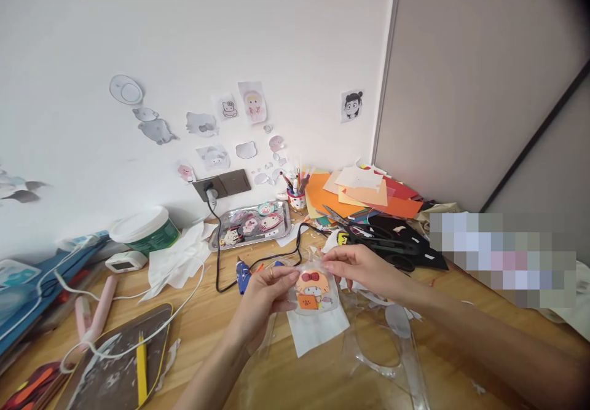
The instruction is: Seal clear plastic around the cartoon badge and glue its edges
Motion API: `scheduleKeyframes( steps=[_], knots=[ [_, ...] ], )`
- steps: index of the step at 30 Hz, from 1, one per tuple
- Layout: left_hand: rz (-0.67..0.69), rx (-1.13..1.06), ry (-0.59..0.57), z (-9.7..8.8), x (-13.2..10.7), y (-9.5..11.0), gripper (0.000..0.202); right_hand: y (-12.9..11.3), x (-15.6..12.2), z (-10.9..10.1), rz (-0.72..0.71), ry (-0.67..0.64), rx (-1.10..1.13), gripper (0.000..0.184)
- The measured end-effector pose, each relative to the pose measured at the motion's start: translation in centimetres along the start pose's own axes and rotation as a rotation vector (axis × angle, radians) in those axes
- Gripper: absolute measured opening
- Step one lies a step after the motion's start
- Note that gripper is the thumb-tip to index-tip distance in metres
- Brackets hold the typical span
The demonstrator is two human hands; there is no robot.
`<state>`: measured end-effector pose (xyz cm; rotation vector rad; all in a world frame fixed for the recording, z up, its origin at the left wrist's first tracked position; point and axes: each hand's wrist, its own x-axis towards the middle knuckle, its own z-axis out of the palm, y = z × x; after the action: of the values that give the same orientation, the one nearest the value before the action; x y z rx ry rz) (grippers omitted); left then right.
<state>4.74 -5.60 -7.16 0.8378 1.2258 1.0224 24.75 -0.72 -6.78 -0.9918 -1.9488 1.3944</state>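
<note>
A clear plastic piece with a cartoon cat figure (313, 291) in orange, with a red bow, is held up above the table. My left hand (266, 293) pinches its left edge between thumb and fingers. At the upper right edge, the thumb and fingertips of my right hand (357, 267) are closed on the clear rim. Below the figure lies a white paper piece (319, 335). Clear plastic sheet (408, 342) with a rounded cut-out rests to the right, under my right forearm. A blue glue gun (243, 276) lies just left of my left hand.
Black-handled scissors (385, 244) lie behind my right hand, near stacked coloured sheets (364, 192). A metal tray (281, 232) holds several cartoon pieces, beside a pen cup (296, 199). At left are a white-lidded tub (141, 225), a brown board (115, 361) with a yellow cutter (142, 370), and loose cables.
</note>
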Motion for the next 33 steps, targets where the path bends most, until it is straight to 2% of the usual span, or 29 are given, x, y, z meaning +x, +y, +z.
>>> scheduleKeyframes(
  steps=[7, 12, 16, 17, 19, 22, 26, 28, 31, 33],
  knots=[
    [0.022, 0.03, -0.005, 0.8, 0.4, 0.0, 0.02, 0.5, -0.3, 0.3, -0.115, 0.14, -0.205, 0.02],
    [0.177, 0.046, -0.044, 1.2, 0.3, 0.3, 0.02, 0.0, -0.4, 0.2, -0.229, 0.19, -0.267, 0.014],
    [0.316, 0.029, 0.019, 1.1, 0.5, 0.2, 0.013, 0.0, -0.1, -0.3, -0.271, 0.194, -0.324, 0.036],
    [0.343, 0.011, 0.024, 1.0, 0.5, 0.2, 0.012, 0.1, 0.0, -0.5, -0.279, 0.188, -0.344, 0.036],
    [0.375, -0.027, 0.012, 1.0, 0.5, 0.2, 0.011, 0.3, 0.3, -0.6, -0.298, 0.173, -0.367, 0.021],
    [0.393, -0.02, -0.014, 1.1, 0.5, 0.6, 0.011, 0.2, 0.7, -1.0, -0.425, 0.193, -0.407, 0.006],
    [0.456, 0.141, -0.029, 1.5, 0.6, 1.5, 0.019, -0.7, 1.2, -1.6, -0.68, 0.272, -0.582, 0.005],
    [0.498, 0.174, -0.035, 1.7, 0.8, 1.8, 0.015, -1.4, 1.5, -1.8, -0.76, 0.288, -0.671, 0.005],
    [0.539, 0.101, -0.039, 1.8, 1.2, 1.8, 0.008, -2.1, 1.7, -1.9, -0.82, 0.268, -0.707, 0.007],
    [0.557, 0.027, -0.041, 1.7, 1.5, 1.5, 0.011, -2.4, 1.9, -2.0, -0.796, 0.254, -0.658, 0.006]
  ],
)
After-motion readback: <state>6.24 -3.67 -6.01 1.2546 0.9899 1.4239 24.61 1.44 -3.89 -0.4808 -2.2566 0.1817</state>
